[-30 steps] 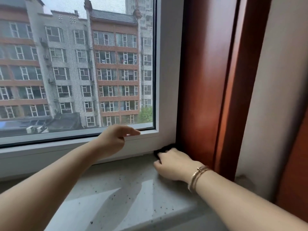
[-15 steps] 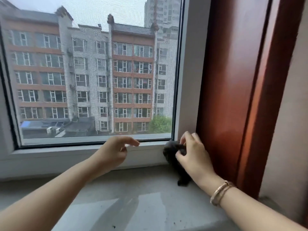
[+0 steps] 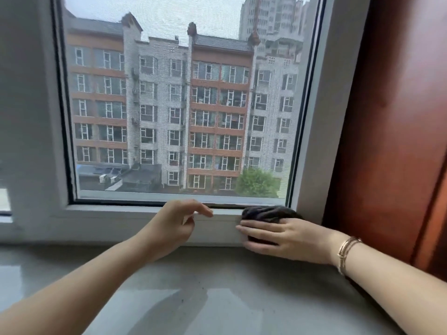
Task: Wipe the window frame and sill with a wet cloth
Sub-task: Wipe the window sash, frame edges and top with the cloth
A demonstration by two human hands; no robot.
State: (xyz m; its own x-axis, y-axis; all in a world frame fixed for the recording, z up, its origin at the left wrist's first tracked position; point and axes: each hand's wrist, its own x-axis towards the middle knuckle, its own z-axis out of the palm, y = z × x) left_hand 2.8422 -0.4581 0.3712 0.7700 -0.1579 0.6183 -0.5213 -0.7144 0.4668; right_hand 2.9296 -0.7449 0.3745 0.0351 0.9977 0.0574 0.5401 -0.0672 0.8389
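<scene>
Where it gripped, right hand [image 3: 287, 239] now flattens cloth [image 3: 268, 212].

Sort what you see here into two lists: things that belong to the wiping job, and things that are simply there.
Job: dark cloth under the right hand; white window frame; grey sill; left hand on the frame.

Simply there: gold bracelet; red-brown wood panel; insect screen.

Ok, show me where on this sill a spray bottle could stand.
The stone sill lies bare between the two forearms, and at far left below the window frame. The right corner is crowded: right hand presses the dark cloth there; left hand hovers beside it.
</scene>
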